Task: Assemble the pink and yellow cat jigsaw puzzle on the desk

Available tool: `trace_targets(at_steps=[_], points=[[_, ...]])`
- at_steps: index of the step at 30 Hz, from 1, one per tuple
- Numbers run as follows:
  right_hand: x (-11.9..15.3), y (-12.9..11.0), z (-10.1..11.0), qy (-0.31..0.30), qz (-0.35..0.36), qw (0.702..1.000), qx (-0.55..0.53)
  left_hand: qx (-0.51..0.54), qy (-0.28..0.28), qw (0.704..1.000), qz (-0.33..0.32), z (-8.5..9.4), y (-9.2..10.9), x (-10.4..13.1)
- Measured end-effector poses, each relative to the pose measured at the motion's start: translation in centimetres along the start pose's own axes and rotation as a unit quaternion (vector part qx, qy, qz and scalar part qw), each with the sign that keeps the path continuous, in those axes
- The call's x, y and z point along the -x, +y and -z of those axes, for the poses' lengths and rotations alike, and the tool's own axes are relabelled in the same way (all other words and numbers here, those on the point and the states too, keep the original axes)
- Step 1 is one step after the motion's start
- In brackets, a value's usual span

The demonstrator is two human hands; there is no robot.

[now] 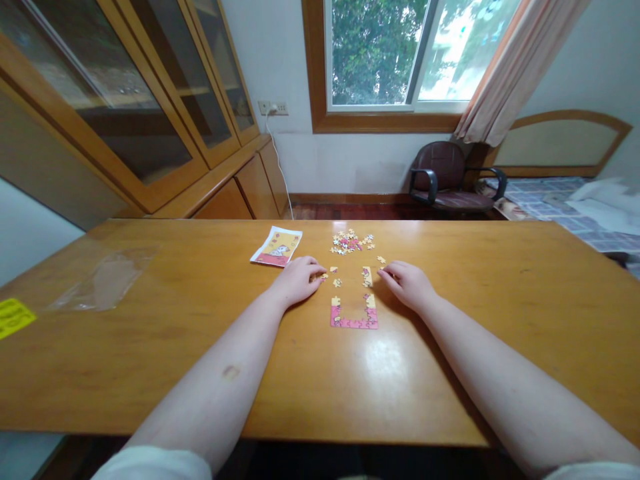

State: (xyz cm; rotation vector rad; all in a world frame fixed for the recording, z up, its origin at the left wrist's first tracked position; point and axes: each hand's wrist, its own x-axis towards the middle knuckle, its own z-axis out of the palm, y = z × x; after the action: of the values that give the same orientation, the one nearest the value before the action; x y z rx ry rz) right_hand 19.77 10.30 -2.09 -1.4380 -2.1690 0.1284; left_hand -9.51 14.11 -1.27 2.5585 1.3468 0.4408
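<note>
My left hand [300, 280] rests on the table with its fingers curled round a small yellowish puzzle piece [325, 276], partly hidden by the fingertips. On the other side, my right hand [409, 285] has thumb and fingers drawn together at a puzzle piece that is mostly covered. Between the hands lies a partly joined puzzle border [354, 324], pink along the bottom with yellow rising at both sides. Separate pieces [337, 283] line its left side, and a short joined strip [367, 276] stands above its right side. A loose piece [381, 259] lies just beyond my right fingertips.
A heap of loose puzzle pieces [349, 243] lies toward the table's far edge. The picture sheet [278, 247] is behind my left hand. Farther left are a clear plastic bag [113, 280] and a yellow label [15, 317]. An armchair [445, 175] stands beyond the wooden table [320, 393].
</note>
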Motion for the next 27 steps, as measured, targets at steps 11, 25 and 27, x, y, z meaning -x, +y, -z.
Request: trace_targets(at_steps=[11, 25, 27], points=[[0.08, -0.05, 0.01, 0.004, -0.001, 1.0, -0.01, 0.002, 0.0, 1.0, -0.015, 0.19, 0.42, 0.09], [0.11, 0.06, -0.01, 0.0, -0.001, 1.0, -0.011, 0.004, -0.002, 1.0, -0.008, 0.29, -0.08, -0.04], [0.11, 0.08, -0.01, 0.001, 0.0, 1.0, -0.013, 0.001, -0.015, 1.0, -0.017, 0.24, -0.14, 0.01]])
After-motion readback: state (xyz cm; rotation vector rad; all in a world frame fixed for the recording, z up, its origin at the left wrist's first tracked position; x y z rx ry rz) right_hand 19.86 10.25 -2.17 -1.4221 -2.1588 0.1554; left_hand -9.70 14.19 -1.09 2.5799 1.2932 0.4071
